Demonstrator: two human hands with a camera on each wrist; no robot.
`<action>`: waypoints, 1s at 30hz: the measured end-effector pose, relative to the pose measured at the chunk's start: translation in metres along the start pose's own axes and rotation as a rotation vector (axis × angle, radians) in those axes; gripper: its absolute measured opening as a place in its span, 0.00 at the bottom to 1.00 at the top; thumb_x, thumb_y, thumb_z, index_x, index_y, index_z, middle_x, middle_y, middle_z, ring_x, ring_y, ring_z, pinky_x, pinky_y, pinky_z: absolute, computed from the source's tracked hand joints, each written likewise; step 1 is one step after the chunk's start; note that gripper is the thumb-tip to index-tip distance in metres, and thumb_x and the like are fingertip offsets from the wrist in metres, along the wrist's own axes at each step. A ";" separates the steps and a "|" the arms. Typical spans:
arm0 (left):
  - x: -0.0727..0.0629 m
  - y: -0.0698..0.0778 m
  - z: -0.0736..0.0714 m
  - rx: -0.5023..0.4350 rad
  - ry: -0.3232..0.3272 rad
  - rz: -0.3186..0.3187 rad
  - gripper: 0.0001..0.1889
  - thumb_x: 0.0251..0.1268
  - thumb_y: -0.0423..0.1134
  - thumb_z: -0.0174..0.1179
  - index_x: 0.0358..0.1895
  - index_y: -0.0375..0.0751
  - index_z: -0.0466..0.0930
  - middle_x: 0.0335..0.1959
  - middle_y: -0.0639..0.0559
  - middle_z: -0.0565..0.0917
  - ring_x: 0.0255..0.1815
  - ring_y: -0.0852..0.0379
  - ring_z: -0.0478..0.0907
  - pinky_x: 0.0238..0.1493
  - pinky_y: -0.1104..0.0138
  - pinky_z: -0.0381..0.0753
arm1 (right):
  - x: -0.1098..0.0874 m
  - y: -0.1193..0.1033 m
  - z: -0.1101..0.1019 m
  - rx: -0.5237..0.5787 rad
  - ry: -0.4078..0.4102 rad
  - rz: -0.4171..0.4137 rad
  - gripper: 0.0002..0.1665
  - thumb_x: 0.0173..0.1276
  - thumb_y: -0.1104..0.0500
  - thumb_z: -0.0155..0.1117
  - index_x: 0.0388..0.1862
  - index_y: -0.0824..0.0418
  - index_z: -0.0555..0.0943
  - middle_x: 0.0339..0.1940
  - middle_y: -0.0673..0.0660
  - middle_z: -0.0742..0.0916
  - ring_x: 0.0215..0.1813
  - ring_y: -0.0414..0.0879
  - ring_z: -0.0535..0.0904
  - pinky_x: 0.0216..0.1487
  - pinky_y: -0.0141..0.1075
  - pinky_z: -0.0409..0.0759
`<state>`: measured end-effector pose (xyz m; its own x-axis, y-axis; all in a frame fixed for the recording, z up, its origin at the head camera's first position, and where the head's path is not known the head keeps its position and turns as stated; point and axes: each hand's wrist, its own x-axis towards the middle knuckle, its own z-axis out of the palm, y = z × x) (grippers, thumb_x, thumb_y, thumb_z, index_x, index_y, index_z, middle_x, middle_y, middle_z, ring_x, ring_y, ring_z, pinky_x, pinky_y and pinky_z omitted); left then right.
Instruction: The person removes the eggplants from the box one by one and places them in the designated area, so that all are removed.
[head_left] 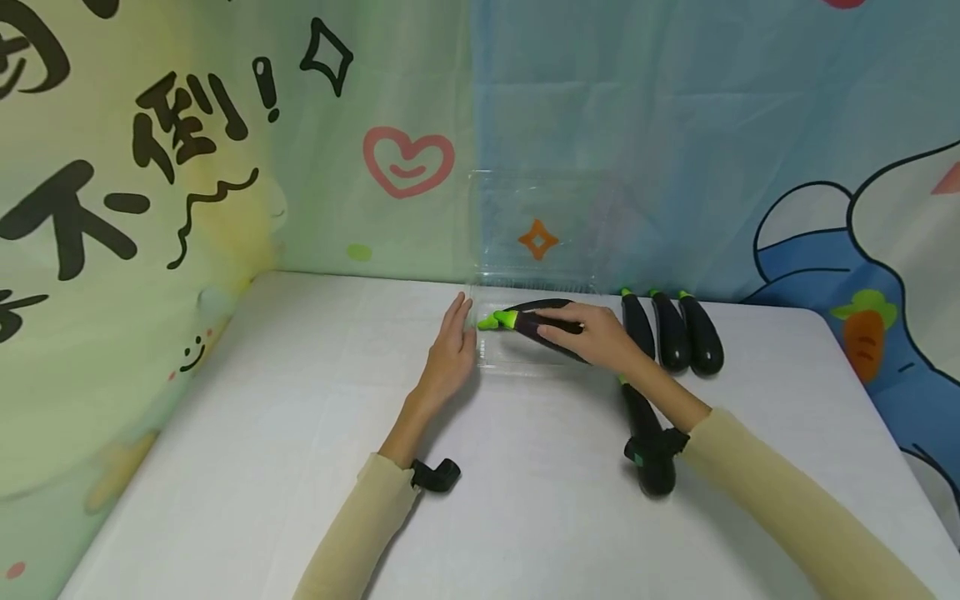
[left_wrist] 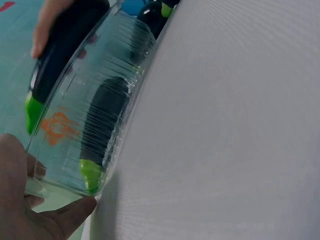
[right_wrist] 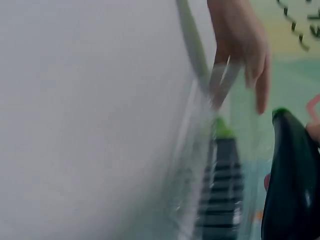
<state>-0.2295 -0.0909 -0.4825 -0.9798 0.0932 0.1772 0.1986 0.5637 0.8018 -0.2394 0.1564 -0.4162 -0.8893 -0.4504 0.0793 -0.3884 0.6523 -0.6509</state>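
Note:
A clear plastic box (head_left: 517, 367) lies on the table with its lid (head_left: 498, 221) raised at the back. Inside is one eggplant (left_wrist: 102, 117), its green stem end toward the left. My right hand (head_left: 596, 333) grips a second eggplant (right_wrist: 292, 175) over the box, green end pointing left, fingers on one side and thumb on the other. My left hand (head_left: 448, 358) rests against the box's left end with its fingers fairly straight. In the left wrist view its fingertips (left_wrist: 82, 207) are right at the box's corner.
Three eggplants (head_left: 671, 333) stand in a row right of the box. Another eggplant (head_left: 656, 475) lies in front, partly covered by the right wrist's camera mount (head_left: 637, 450). A printed cloth (head_left: 675, 125) hangs behind the white table (head_left: 525, 500).

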 end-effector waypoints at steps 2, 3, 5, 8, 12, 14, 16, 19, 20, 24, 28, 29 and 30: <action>0.001 0.001 0.000 0.000 0.001 0.001 0.27 0.75 0.37 0.40 0.75 0.40 0.55 0.79 0.50 0.53 0.79 0.51 0.53 0.73 0.49 0.62 | -0.014 -0.006 -0.002 -0.022 0.051 -0.001 0.26 0.68 0.45 0.62 0.62 0.52 0.79 0.58 0.59 0.85 0.58 0.56 0.80 0.53 0.52 0.79; 0.001 0.001 0.000 0.001 0.001 0.001 0.27 0.75 0.37 0.40 0.75 0.40 0.55 0.79 0.50 0.53 0.79 0.51 0.53 0.73 0.49 0.62 | -0.021 -0.008 -0.003 -0.041 0.073 0.001 0.26 0.68 0.45 0.62 0.62 0.52 0.80 0.56 0.58 0.85 0.55 0.55 0.81 0.50 0.50 0.80; 0.002 0.001 0.000 0.001 -0.001 0.000 0.27 0.75 0.37 0.40 0.75 0.40 0.55 0.79 0.51 0.53 0.79 0.51 0.53 0.74 0.50 0.61 | -0.036 -0.012 -0.004 -0.060 0.104 0.024 0.25 0.68 0.45 0.62 0.61 0.51 0.80 0.54 0.58 0.86 0.50 0.53 0.81 0.44 0.45 0.80; 0.002 0.001 0.000 0.002 -0.007 -0.002 0.27 0.75 0.37 0.40 0.75 0.40 0.55 0.80 0.52 0.52 0.79 0.52 0.52 0.74 0.51 0.61 | -0.059 -0.014 -0.007 -0.062 0.132 0.076 0.25 0.68 0.45 0.62 0.61 0.52 0.80 0.52 0.59 0.86 0.47 0.51 0.80 0.40 0.40 0.77; 0.002 0.001 0.001 0.006 -0.013 -0.005 0.27 0.75 0.37 0.39 0.76 0.40 0.55 0.80 0.53 0.51 0.79 0.53 0.52 0.75 0.53 0.60 | -0.086 -0.013 -0.013 -0.047 0.165 0.143 0.25 0.68 0.46 0.63 0.61 0.53 0.80 0.53 0.60 0.86 0.46 0.51 0.78 0.39 0.37 0.77; 0.002 0.001 0.000 0.004 -0.015 -0.006 0.27 0.75 0.37 0.39 0.76 0.39 0.55 0.80 0.52 0.51 0.79 0.53 0.52 0.75 0.53 0.60 | -0.097 -0.011 -0.016 -0.044 0.181 0.173 0.25 0.68 0.46 0.62 0.62 0.54 0.80 0.54 0.61 0.85 0.47 0.52 0.77 0.39 0.37 0.77; 0.001 0.001 0.000 -0.003 -0.018 -0.008 0.27 0.75 0.37 0.39 0.76 0.39 0.55 0.80 0.51 0.52 0.79 0.52 0.51 0.76 0.53 0.59 | -0.108 -0.008 -0.018 -0.042 0.202 0.201 0.25 0.68 0.46 0.62 0.62 0.54 0.80 0.55 0.62 0.84 0.48 0.53 0.77 0.38 0.34 0.77; 0.000 0.002 0.000 -0.012 -0.017 -0.011 0.27 0.75 0.37 0.39 0.75 0.39 0.55 0.80 0.50 0.52 0.79 0.52 0.51 0.76 0.52 0.58 | -0.122 -0.003 -0.020 -0.022 0.238 0.237 0.25 0.69 0.47 0.62 0.62 0.54 0.79 0.59 0.64 0.83 0.51 0.56 0.78 0.37 0.33 0.79; 0.000 0.002 0.000 -0.010 -0.017 -0.014 0.27 0.75 0.37 0.39 0.76 0.39 0.55 0.80 0.50 0.52 0.79 0.52 0.51 0.76 0.52 0.58 | -0.126 -0.001 -0.020 -0.014 0.250 0.245 0.25 0.69 0.47 0.62 0.62 0.54 0.79 0.60 0.65 0.82 0.53 0.57 0.79 0.37 0.32 0.80; 0.001 0.002 0.000 -0.006 -0.011 -0.017 0.27 0.75 0.37 0.40 0.76 0.40 0.54 0.80 0.52 0.52 0.79 0.53 0.51 0.76 0.53 0.58 | -0.139 0.002 -0.023 0.017 0.277 0.279 0.25 0.69 0.47 0.61 0.62 0.56 0.79 0.62 0.67 0.81 0.55 0.62 0.79 0.37 0.35 0.84; 0.001 0.001 0.000 -0.004 -0.013 -0.012 0.27 0.75 0.36 0.40 0.76 0.39 0.55 0.79 0.50 0.52 0.79 0.52 0.51 0.76 0.53 0.58 | -0.149 0.005 -0.024 0.021 0.281 0.336 0.28 0.69 0.46 0.61 0.63 0.58 0.78 0.63 0.69 0.79 0.57 0.66 0.78 0.40 0.46 0.86; 0.001 0.001 0.000 -0.002 -0.013 -0.013 0.27 0.75 0.36 0.40 0.76 0.39 0.55 0.79 0.50 0.52 0.79 0.52 0.51 0.76 0.53 0.58 | -0.150 0.006 -0.025 0.019 0.277 0.357 0.29 0.69 0.45 0.61 0.64 0.58 0.77 0.64 0.70 0.78 0.57 0.66 0.78 0.41 0.48 0.86; 0.001 0.001 0.000 -0.001 -0.012 -0.013 0.27 0.75 0.36 0.40 0.75 0.39 0.55 0.79 0.50 0.52 0.79 0.52 0.51 0.76 0.53 0.58 | -0.151 0.007 -0.025 0.018 0.273 0.377 0.30 0.68 0.45 0.62 0.65 0.58 0.76 0.64 0.70 0.78 0.57 0.67 0.77 0.41 0.49 0.86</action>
<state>-0.2306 -0.0901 -0.4821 -0.9825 0.0961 0.1596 0.1859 0.5644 0.8043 -0.1135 0.2445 -0.4144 -0.9996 -0.0055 0.0286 -0.0236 0.7278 -0.6854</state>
